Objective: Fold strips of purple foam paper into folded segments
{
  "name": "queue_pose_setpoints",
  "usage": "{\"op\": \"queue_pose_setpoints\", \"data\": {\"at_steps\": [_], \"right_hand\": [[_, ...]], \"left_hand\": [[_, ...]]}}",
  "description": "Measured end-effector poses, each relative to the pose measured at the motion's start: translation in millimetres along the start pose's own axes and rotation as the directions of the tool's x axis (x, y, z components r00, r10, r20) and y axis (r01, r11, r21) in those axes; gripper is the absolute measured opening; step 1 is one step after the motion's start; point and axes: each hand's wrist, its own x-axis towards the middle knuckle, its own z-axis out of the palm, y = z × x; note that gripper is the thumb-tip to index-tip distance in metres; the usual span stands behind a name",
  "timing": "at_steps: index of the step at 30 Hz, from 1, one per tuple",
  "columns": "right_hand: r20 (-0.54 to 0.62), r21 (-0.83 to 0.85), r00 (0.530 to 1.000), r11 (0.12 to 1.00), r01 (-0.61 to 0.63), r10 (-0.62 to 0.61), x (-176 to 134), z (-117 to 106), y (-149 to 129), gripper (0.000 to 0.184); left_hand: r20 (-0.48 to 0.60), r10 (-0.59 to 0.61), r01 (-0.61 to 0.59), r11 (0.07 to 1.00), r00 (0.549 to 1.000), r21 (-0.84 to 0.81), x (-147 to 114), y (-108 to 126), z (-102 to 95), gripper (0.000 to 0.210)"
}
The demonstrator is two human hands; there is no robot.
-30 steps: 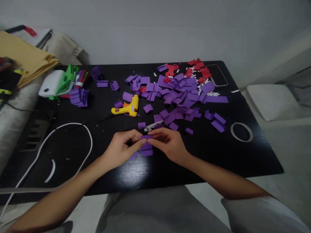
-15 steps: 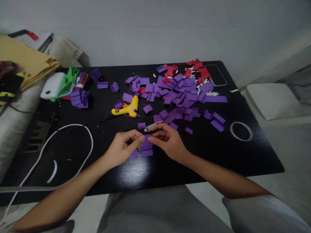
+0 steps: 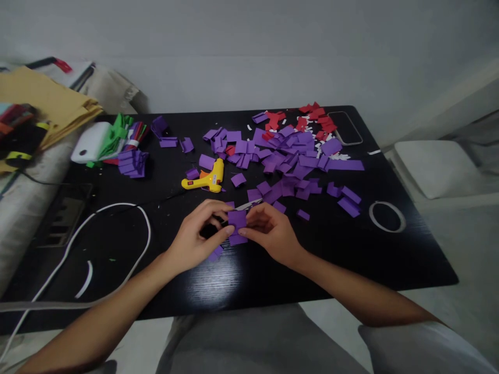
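A small purple paper piece [image 3: 237, 219], with a crease across its lower part, is pinched between my two hands over the front middle of the table. My left hand [image 3: 198, 234] is closed on its left edge, thumb in front and fingers partly behind. On the right edge, my right hand [image 3: 273, 234] pinches with its thumb and curled fingers. Just behind the paper shows the metal blade of scissors [image 3: 249, 204]; their handles are hidden, and I cannot tell whether a hand holds them. Another folded purple piece [image 3: 215, 253] lies below my left hand.
A yellow glue gun [image 3: 206, 179] lies beyond my left hand. Farther back spreads a heap of purple paper pieces [image 3: 292, 150] with red scraps [image 3: 319, 117]. A white cable [image 3: 148, 228] loops at left; a tape ring [image 3: 387, 216] lies at right.
The paper's top has tipped up between my hands, and my thumbs have slid lower on it. The scissors are now more hidden behind the paper and hands. The view has shifted slightly.
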Motion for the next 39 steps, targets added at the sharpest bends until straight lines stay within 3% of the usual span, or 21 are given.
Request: {"op": "queue_pose_setpoints", "data": {"at_steps": [4,10,16,18,21,27,31,36,39], "right_hand": [[-0.024,0.0,1.0,1.0,0.016,-0.016,0.7,-0.9,-0.9,0.04],[-0.052,-0.045,0.996,0.997,0.07,-0.072,2.0,-1.1,-1.7,0.031],[-0.016,-0.07,0.999,0.996,0.048,-0.049,1.6,-2.3,-2.2,0.019],[-0.033,-0.057,0.998,0.997,0.042,-0.044,1.3,-2.9,-1.9,0.023],[-0.071,-0.082,0.996,0.995,0.048,-0.054,0.7,-3.7,-1.9,0.026],[-0.067,-0.224,0.976,0.956,0.188,-0.208,0.2,-4.2,-2.7,0.009],[-0.077,-0.19,0.97,0.959,0.212,-0.23,3.1,-4.3,0.2,0.007],[-0.072,-0.063,0.987,0.988,0.139,-0.144,7.7,-6.0,0.9,0.012],[-0.053,0.005,0.997,0.999,0.05,-0.049,8.3,-6.7,-1.7,0.013]], "left_hand": [[0.019,0.069,-0.07,0.995,0.997,0.075,0.2,0.9,-1.5,0.024],[0.058,0.024,-0.029,0.996,0.998,0.088,-1.3,-1.7,-3.4,0.019],[-0.032,-0.086,0.083,0.992,0.996,-0.092,-4.0,-7.3,1.2,0.027],[-0.063,-0.067,0.058,0.989,0.996,-0.134,-4.6,-6.5,1.8,0.021],[-0.037,-0.021,0.019,0.998,0.999,-0.067,-4.7,-4.1,0.8,0.013],[-0.053,0.119,-0.114,0.989,0.991,0.095,-2.9,-1.6,-1.3,0.012],[-0.049,0.172,-0.164,0.977,0.984,0.136,-1.6,-0.7,-0.8,0.007],[-0.079,0.003,0.003,0.997,0.997,0.074,-2.3,-3.9,0.5,0.011],[-0.032,-0.056,0.056,0.998,0.998,0.0,-3.7,-4.2,1.4,0.016]]}}
